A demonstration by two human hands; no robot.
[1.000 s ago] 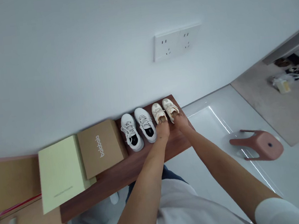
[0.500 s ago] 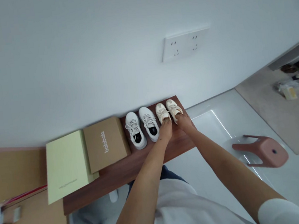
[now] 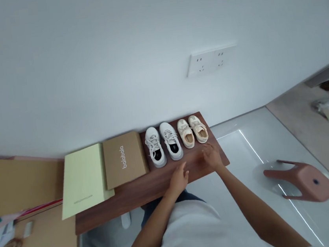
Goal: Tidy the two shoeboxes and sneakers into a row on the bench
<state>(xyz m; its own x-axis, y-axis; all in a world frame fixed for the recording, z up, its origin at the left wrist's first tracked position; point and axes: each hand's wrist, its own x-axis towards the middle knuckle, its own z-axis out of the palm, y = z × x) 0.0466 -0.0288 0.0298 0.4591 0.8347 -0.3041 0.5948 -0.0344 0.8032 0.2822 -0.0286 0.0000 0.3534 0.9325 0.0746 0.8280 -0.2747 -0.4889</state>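
Two small cream shoes (image 3: 185, 133) stand side by side at the right end of a brown wooden bench (image 3: 137, 193), toes toward the wall. To their left is a pair of larger white sneakers (image 3: 171, 140) with laces and dark insoles. My right hand (image 3: 211, 155) is just below the right cream shoe, fingers apart and holding nothing. Over the bench's near edge, below the white sneakers, my left hand (image 3: 179, 179) is empty, with thumb and fingers spread.
A brown shoebox (image 3: 124, 160) and a pale yellow box (image 3: 83, 180) lie on the bench left of the sneakers. Large cardboard boxes (image 3: 44, 244) stand at far left. A pink stool (image 3: 306, 182) is on the floor at right. A socket plate (image 3: 211, 60) is on the wall.
Both hands have let go of the cream shoes and drawn back toward my body, the left one also moving leftward. The cream shoes stay on the bench; the view has shifted slightly.
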